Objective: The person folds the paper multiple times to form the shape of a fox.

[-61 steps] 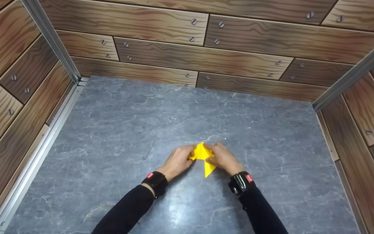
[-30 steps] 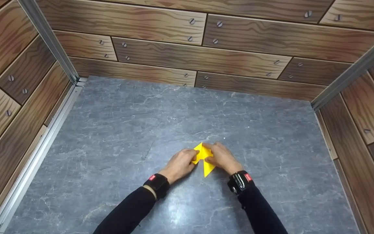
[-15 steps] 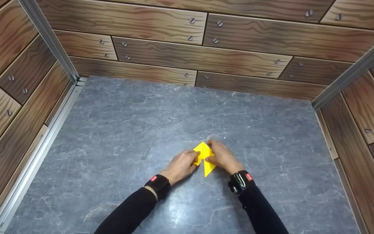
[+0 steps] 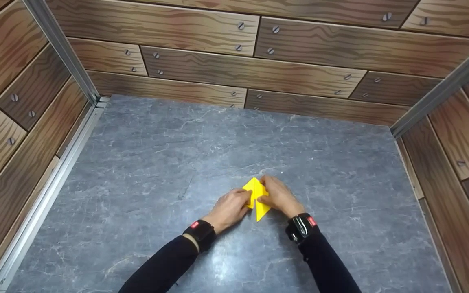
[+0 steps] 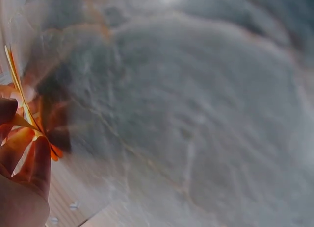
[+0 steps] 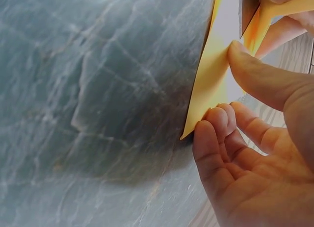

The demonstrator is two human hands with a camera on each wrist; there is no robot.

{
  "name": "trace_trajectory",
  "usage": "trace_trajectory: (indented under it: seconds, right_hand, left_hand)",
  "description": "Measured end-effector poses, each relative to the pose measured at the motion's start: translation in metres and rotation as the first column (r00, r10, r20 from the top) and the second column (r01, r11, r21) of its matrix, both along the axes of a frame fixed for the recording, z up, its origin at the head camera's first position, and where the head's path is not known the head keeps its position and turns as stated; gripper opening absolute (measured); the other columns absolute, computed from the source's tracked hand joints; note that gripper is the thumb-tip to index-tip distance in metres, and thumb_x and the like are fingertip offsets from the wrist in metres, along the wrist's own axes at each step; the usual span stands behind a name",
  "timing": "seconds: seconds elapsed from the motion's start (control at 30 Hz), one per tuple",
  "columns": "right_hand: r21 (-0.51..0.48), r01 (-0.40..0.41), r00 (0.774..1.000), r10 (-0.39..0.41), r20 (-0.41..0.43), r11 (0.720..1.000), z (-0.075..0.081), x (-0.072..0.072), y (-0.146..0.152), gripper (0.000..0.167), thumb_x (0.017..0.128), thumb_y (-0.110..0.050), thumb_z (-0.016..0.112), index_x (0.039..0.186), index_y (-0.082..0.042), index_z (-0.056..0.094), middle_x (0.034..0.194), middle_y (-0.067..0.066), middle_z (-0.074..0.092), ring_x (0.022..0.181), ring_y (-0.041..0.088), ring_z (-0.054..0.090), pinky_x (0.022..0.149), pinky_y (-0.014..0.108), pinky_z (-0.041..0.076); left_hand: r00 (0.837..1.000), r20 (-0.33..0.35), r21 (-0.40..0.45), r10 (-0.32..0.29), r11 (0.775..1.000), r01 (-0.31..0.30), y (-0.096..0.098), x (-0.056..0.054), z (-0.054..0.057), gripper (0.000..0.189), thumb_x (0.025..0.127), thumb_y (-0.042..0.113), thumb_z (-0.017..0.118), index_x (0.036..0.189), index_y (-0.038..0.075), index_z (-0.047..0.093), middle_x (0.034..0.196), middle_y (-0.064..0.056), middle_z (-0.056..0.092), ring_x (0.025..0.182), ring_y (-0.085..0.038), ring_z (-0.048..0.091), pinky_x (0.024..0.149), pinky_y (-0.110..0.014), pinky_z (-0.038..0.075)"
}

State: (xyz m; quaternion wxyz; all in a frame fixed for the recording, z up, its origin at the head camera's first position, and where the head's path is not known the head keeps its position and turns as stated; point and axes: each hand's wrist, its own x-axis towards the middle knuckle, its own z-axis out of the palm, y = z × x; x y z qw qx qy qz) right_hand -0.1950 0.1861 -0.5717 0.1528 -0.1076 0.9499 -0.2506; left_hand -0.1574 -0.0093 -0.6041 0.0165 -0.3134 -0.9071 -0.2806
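A folded piece of yellow paper (image 4: 255,186) is held between both hands just over the grey marbled surface (image 4: 202,142). It comes to a peak at the far end, and a pointed flap hangs toward the person on the right. My left hand (image 4: 230,206) pinches the paper's left part, thumb on top. My right hand (image 4: 280,197) grips the right part, thumb on the near face and fingers behind, as the right wrist view shows with the paper (image 6: 211,80) beside the thumb. In the left wrist view the paper (image 5: 22,92) appears edge-on at the fingers.
Wood-patterned panels (image 4: 202,69) wall in the surface at the back, left and right. Metal rails run along the left edge (image 4: 47,195) and up the corners. Each wrist wears a black band (image 4: 299,228).
The left hand has shifted slightly right, bringing the paper's left part inward, so the gap beside the right flap has narrowed. The right fingertips have drawn back from the peak.
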Motion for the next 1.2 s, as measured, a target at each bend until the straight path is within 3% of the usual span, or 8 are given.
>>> trace_trajectory:
  seconds: [0.17, 0.4, 0.53, 0.67, 0.77, 1.03, 1.2]
  right_hand:
    - [0.006, -0.002, 1.0, 0.001, 0.007, 1.0, 0.001, 0.0, 0.0, 0.042, 0.088, -0.008, 0.081, 0.122, -0.004, 0.057, 0.107, 0.011, 0.062, 0.1, 0.03, 0.06, 0.087, 0.045, 0.054]
    - [0.008, -0.004, 1.0, 0.004, 0.005, 1.0, 0.001, 0.0, -0.001, 0.04, 0.088, -0.009, 0.081, 0.118, -0.004, 0.056, 0.107, 0.012, 0.061, 0.099, 0.03, 0.06, 0.087, 0.046, 0.054]
    - [0.025, -0.012, 1.0, 0.013, -0.014, 1.0, -0.001, 0.001, 0.0, 0.031, 0.088, -0.01, 0.081, 0.107, -0.004, 0.058, 0.101, 0.011, 0.06, 0.095, 0.03, 0.059, 0.086, 0.046, 0.053]
    - [0.038, -0.032, 0.998, 0.034, -0.052, 0.999, -0.003, 0.004, 0.0, 0.016, 0.086, -0.009, 0.081, 0.089, -0.005, 0.066, 0.086, 0.004, 0.062, 0.081, 0.024, 0.059, 0.075, 0.04, 0.051]
    - [0.023, -0.018, 0.997, 0.02, -0.069, 1.0, -0.004, 0.005, 0.0, 0.012, 0.085, -0.006, 0.079, 0.08, -0.008, 0.068, 0.075, 0.0, 0.062, 0.071, 0.019, 0.056, 0.067, 0.034, 0.048]
    - [-0.017, 0.055, 0.997, -0.056, -0.046, 0.998, -0.004, 0.01, -0.001, 0.006, 0.08, -0.003, 0.071, 0.075, -0.006, 0.069, 0.068, -0.003, 0.058, 0.063, 0.014, 0.052, 0.058, 0.026, 0.042]
    - [-0.038, 0.102, 0.995, -0.103, -0.017, 0.994, -0.003, 0.011, -0.004, 0.022, 0.087, -0.014, 0.076, 0.067, -0.011, 0.067, 0.063, -0.005, 0.055, 0.057, 0.011, 0.048, 0.053, 0.023, 0.036]
  left_hand:
    - [0.998, -0.063, -0.023, -0.006, 1.0, 0.005, 0.001, 0.002, -0.003, 0.007, 0.094, 0.014, 0.074, 0.095, 0.011, 0.068, 0.131, -0.012, 0.07, 0.12, -0.029, 0.064, 0.098, -0.042, 0.056]
    - [0.996, -0.077, -0.072, -0.055, 0.996, 0.05, -0.001, 0.003, -0.001, 0.014, 0.094, 0.025, 0.077, 0.098, 0.011, 0.078, 0.138, -0.013, 0.066, 0.126, -0.03, 0.061, 0.104, -0.043, 0.052]
    - [0.995, -0.049, -0.098, -0.091, 0.991, 0.086, -0.005, 0.003, 0.001, 0.026, 0.088, 0.035, 0.083, 0.097, 0.011, 0.08, 0.142, -0.015, 0.062, 0.13, -0.031, 0.058, 0.109, -0.041, 0.048]
    - [0.991, -0.017, -0.121, -0.132, 0.984, 0.129, -0.01, 0.003, 0.001, 0.032, 0.086, 0.038, 0.084, 0.102, 0.011, 0.081, 0.144, -0.014, 0.06, 0.134, -0.029, 0.055, 0.112, -0.04, 0.044]
    - [0.987, -0.025, -0.133, -0.161, 0.979, 0.156, -0.013, 0.004, 0.001, 0.029, 0.089, 0.036, 0.082, 0.105, 0.012, 0.082, 0.14, -0.013, 0.06, 0.13, -0.027, 0.056, 0.111, -0.037, 0.046]
    - [0.983, -0.045, -0.105, -0.179, 0.979, 0.174, -0.016, 0.008, -0.002, 0.017, 0.095, 0.018, 0.074, 0.109, 0.015, 0.082, 0.117, -0.007, 0.058, 0.11, -0.021, 0.057, 0.1, -0.031, 0.05]
    - [0.982, -0.052, -0.109, -0.181, 0.979, 0.175, -0.017, 0.008, -0.003, 0.018, 0.095, 0.016, 0.073, 0.11, 0.015, 0.082, 0.114, -0.006, 0.057, 0.11, -0.021, 0.056, 0.099, -0.031, 0.05]
